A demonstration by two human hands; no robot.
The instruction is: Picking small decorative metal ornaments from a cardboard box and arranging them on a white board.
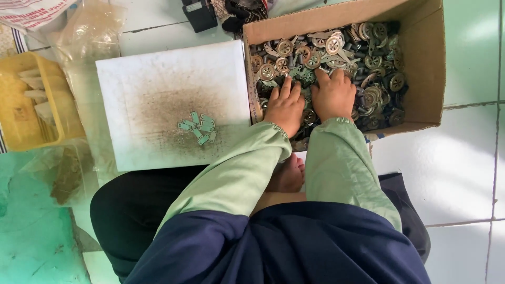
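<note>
Both my hands reach into an open cardboard box (pixel 423 58) full of small metal parts (pixel 368 63): round slotted discs, dark cylinders and flat greenish pieces. My left hand (pixel 284 108) lies palm down on the heap at the box's near left, fingers spread. My right hand (pixel 332 94) rests beside it, fingers curled into the parts; whether it holds any is hidden. A small pile of flat green metal tabs (pixel 200 128) lies on a stained white board (pixel 158 100) left of the box.
A yellow plastic basket (pixel 21 105) and clear plastic bags (pixel 84 37) sit at the left. A black object (pixel 200 13) lies beyond the board. White and green floor tiles (pixel 463 158) surround the box. My bare foot (pixel 288 176) is tucked under my arms.
</note>
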